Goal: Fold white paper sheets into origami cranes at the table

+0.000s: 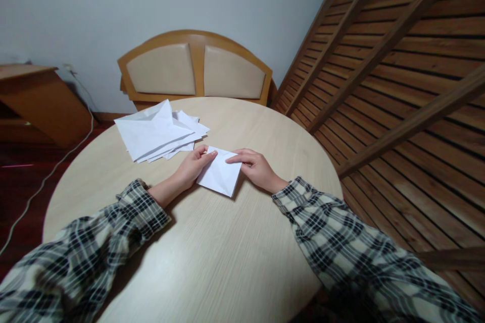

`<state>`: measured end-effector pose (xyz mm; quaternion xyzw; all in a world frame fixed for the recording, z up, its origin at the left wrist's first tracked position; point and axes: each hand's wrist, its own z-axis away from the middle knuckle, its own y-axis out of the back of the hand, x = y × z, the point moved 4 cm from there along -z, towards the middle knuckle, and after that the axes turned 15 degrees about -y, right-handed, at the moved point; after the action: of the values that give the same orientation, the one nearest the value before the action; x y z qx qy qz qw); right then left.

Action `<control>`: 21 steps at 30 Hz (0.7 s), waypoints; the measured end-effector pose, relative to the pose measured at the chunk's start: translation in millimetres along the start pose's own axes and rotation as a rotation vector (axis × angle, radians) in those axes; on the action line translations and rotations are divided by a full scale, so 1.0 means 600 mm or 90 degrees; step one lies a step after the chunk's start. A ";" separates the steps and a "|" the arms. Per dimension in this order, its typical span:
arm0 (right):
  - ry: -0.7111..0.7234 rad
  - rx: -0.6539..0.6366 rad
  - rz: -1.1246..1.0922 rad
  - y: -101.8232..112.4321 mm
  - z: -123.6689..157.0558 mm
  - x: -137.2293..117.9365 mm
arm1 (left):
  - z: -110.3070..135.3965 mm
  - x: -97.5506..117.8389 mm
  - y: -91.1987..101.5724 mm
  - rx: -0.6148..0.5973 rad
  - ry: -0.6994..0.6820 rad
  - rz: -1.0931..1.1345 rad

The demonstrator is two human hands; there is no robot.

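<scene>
Fingers of the left hand and right hand pinched a small, white, folded-paper square over the round, pale-wood desk; uneven pulling could have skewed its creases.

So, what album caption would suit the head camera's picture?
Left hand and right hand hold a folded white paper at a round table, near piled white sheets.

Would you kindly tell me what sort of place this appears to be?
Probably a room in a home, perhaps a bedroom: what looks like a padded headboard stands beyond a round table, and a large slatted wooden frame stands at the right.
</scene>
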<state>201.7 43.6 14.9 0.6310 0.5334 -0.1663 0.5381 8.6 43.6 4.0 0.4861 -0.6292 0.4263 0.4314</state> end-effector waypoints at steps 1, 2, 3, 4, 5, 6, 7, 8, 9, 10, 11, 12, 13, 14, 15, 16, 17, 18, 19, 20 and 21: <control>-0.005 -0.004 0.002 0.000 0.001 -0.001 | 0.000 0.001 0.000 0.001 -0.004 -0.010; -0.008 -0.009 0.002 -0.001 0.001 -0.003 | 0.000 0.002 0.001 0.003 -0.011 -0.019; -0.009 -0.013 0.000 -0.001 0.002 -0.005 | 0.000 0.002 0.002 0.005 -0.020 -0.028; -0.009 -0.019 -0.004 -0.001 0.002 -0.008 | -0.001 0.002 0.003 0.007 -0.030 -0.039; -0.011 -0.027 -0.011 -0.002 0.002 -0.010 | -0.001 0.002 0.004 0.008 -0.042 -0.051; -0.016 -0.036 -0.021 -0.002 0.003 -0.012 | -0.002 0.003 0.005 0.010 -0.056 -0.066; -0.026 -0.046 -0.034 -0.002 0.003 -0.012 | -0.002 0.003 0.006 0.012 -0.070 -0.081; -0.038 -0.059 -0.046 -0.003 0.003 -0.012 | -0.003 0.004 0.007 0.013 -0.083 -0.096; -0.051 -0.071 -0.060 -0.002 0.002 -0.012 | -0.003 0.005 0.008 0.014 -0.096 -0.111; -0.062 -0.085 -0.072 -0.002 0.002 -0.011 | -0.003 0.007 0.008 0.015 -0.108 -0.126; -0.070 -0.100 -0.083 -0.002 0.002 -0.010 | -0.003 0.008 0.009 0.014 -0.118 -0.140; -0.078 -0.115 -0.093 -0.001 0.002 -0.010 | -0.002 0.010 0.009 0.013 -0.125 -0.152; -0.086 -0.131 -0.104 -0.001 0.002 -0.009 | -0.002 0.011 0.009 0.012 -0.131 -0.163; -0.096 -0.141 -0.115 0.000 0.002 -0.009 | -0.002 0.013 0.009 0.011 -0.136 -0.173; -0.108 -0.147 -0.127 0.000 0.002 -0.009 | -0.001 0.014 0.009 0.010 -0.137 -0.180; -0.121 -0.149 -0.139 0.001 0.002 -0.009 | -0.001 0.015 0.009 0.008 -0.137 -0.185; -0.135 -0.147 -0.150 0.001 0.002 -0.009 | -0.001 0.016 0.008 0.006 -0.134 -0.187; -0.149 -0.146 -0.160 0.001 0.001 -0.009 | -0.001 0.017 0.008 0.005 -0.132 -0.189; -0.161 -0.146 -0.168 0.001 0.001 -0.009 | 0.000 0.017 0.007 0.003 -0.131 -0.188; -0.169 -0.148 -0.175 0.000 0.001 -0.009 | 0.000 0.018 0.007 0.001 -0.132 -0.188; -0.174 -0.150 -0.181 -0.001 0.000 -0.010 | 0.000 0.019 0.006 0.000 -0.134 -0.190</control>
<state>199.0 40.4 19.4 0.4540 0.5547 -0.2609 0.6466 3.2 41.5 14.8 0.6158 -0.5918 0.3047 0.4216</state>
